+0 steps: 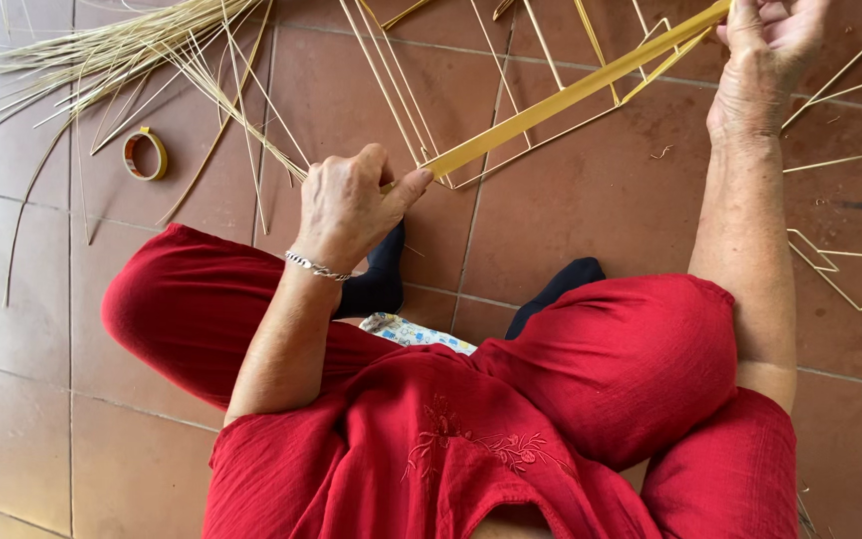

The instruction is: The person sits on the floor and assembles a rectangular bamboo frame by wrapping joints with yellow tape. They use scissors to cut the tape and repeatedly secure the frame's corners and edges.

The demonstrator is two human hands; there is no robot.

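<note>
Head view, looking straight down at a seated lap in red cloth, tiled floor beyond.

Left hand just above centre, closed, thumb and forefinger pinching the near end of a long yellow strip. Right hand up at 1 o'clock, fingers curled around the far end of the same strip at the top edge; exact finger hold partly cut off by the frame. Strip stretched taut between the two, running from centre toward 1 o'clock, raised over a frame of thin sticks lying flat on the floor.

Probably very light, flat and springy: bends along its length without trouble, yet likely to kink or split if folded sharply or twisted. Smooth face, so apt to slide through a loose pinch; best held near the ends, flat between thumb and finger, as now. Edges thin, possibly sharp on a fast pull.

Loose bundle of dry straws fanned out at 10 to 11 o'clock. Small roll of tape at 10 o'clock, apart from the left hand. More stick shapes at 3 o'clock. Bracelet on the left wrist. Dark socks near centre, under the left hand.
</note>
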